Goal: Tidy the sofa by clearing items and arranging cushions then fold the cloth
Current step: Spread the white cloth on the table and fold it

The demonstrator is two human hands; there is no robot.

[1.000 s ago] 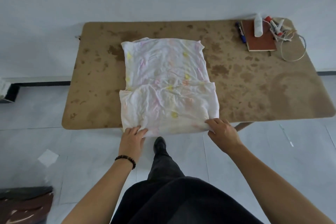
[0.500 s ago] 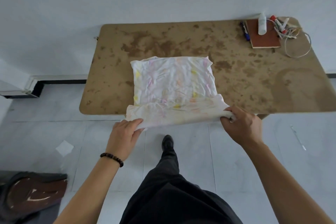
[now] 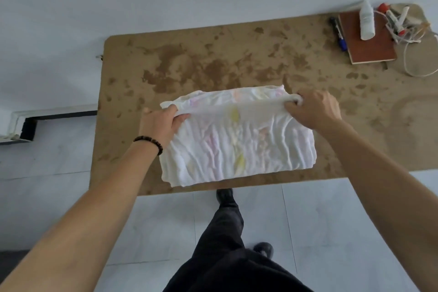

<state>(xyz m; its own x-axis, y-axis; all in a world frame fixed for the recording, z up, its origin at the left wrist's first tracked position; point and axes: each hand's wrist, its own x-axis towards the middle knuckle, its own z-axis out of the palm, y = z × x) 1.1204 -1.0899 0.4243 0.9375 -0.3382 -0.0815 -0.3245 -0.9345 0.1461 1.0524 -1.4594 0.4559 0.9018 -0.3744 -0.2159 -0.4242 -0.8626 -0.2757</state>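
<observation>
While both arms reach forward over it, the stained brown table (image 3: 237, 59) fills mid-frame, with the white cloth (image 3: 237, 147) with faint pink and yellow marks lying on its near half, close to the front edge. Cloth is doubled over, a wide wrinkled rectangle; its top layer is pulled taut between the hands along the far side.

Left hand (image 3: 158, 123): palm down at the cloth's far-left corner, thumb and fingers pinching the folded-over edge, wrist slightly bent. Right hand (image 3: 312, 109): knuckles up at the far-right corner, fingers curled tight round a bunched bit of the same edge. Both forearms bare, roughly straight, angled inward.

Far-right corner of the table: red-brown notebook (image 3: 369, 47), a white bottle (image 3: 367, 21) lying on it, a tangle of white cable (image 3: 417, 59) beside it, a dark pen (image 3: 337, 34) just left of the notebook. Dark beaded bracelet (image 3: 149, 141) on the left wrist.

Versus half a second ago: the hands gripped the cloth's near edge, lifted just off the table's front edge. Now that edge is carried over toward the far edge, so the cloth shows half the depth. Grips unchanged, same corners. Clutter at the corner has not moved.
</observation>
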